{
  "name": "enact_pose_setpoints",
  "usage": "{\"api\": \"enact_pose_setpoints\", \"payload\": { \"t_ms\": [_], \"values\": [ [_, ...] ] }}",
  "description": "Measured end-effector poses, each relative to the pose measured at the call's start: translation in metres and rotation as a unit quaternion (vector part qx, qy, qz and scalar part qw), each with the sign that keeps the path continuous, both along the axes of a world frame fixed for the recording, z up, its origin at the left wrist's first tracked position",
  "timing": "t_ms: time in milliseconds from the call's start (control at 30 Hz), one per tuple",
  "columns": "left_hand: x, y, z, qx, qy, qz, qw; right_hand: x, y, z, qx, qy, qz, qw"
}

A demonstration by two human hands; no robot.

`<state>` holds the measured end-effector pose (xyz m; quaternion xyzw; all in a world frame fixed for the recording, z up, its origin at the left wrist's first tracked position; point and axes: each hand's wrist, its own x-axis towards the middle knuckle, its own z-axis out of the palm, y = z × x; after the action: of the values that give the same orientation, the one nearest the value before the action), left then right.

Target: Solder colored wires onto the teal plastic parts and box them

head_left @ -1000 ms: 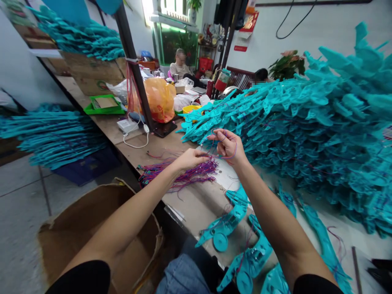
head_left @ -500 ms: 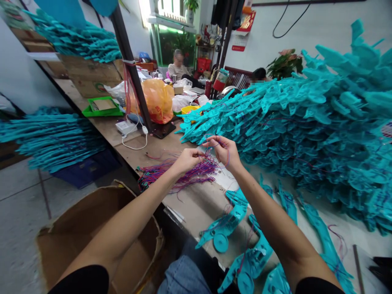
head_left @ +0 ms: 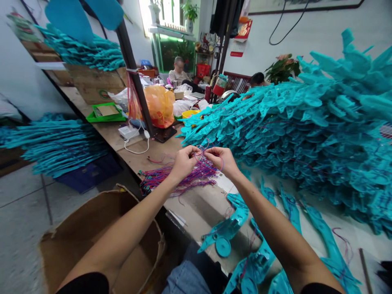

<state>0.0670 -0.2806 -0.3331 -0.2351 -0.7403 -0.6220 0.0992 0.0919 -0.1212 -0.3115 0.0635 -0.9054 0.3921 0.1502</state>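
My left hand point(head_left: 185, 162) is closed in a pinch on thin red and blue wires, just above the bundle of wires point(head_left: 171, 176) on the table. Close beside it, my right hand point(head_left: 223, 159) pinches the same loose wires, and a loop of wire curls by its fingers. The fingertips of both hands nearly meet. Nearer to me lie several turquoise plastic parts point(head_left: 228, 225) with round discs and wires on them, partly behind my right forearm.
A tall heap of turquoise parts point(head_left: 290, 118) fills the right side. An open cardboard box point(head_left: 101, 228) stands below the table edge at left. Beyond are a dark post point(head_left: 134, 69), an orange bag point(head_left: 159, 106), a green tray point(head_left: 105, 112) and a seated person point(head_left: 179, 73).
My right hand has come down and left, its fingers closing in a pinch beside my left hand. The camera view has shifted slightly.
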Motion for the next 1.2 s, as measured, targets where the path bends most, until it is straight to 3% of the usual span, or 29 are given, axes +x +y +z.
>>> {"api": "enact_pose_setpoints", "payload": {
  "t_ms": [133,267,400,600,733,833,967,1067,1200],
  "values": [
    [0.002,0.002,-0.002,0.015,0.031,0.011,0.999,0.002,-0.002,0.003,0.062,-0.013,-0.013,0.998],
    [0.001,0.001,-0.003,0.045,0.043,0.076,0.995,0.012,0.003,0.005,0.121,-0.016,-0.051,0.991],
    [0.000,0.000,-0.004,0.047,0.043,0.085,0.994,0.010,0.013,-0.001,0.131,-0.011,-0.077,0.988],
    [0.004,0.006,0.002,0.101,-0.058,-0.025,0.993,-0.002,0.017,-0.015,0.050,-0.010,-0.023,0.998],
    [0.005,0.011,0.003,0.159,-0.144,-0.128,0.968,-0.002,0.017,-0.022,0.015,-0.024,-0.007,1.000],
    [0.001,0.010,0.000,0.201,-0.160,-0.148,0.955,-0.003,0.020,-0.027,0.011,-0.037,-0.026,0.999],
    [-0.006,0.003,-0.008,0.210,-0.162,-0.125,0.956,-0.007,0.026,-0.033,-0.003,-0.061,-0.053,0.997],
    [-0.013,-0.002,-0.011,0.203,-0.122,-0.067,0.969,-0.009,0.031,-0.036,-0.005,-0.054,-0.085,0.995],
    [-0.025,-0.010,-0.005,0.083,-0.040,0.056,0.994,-0.008,0.044,-0.032,-0.007,-0.029,-0.120,0.992]
  ]
}}
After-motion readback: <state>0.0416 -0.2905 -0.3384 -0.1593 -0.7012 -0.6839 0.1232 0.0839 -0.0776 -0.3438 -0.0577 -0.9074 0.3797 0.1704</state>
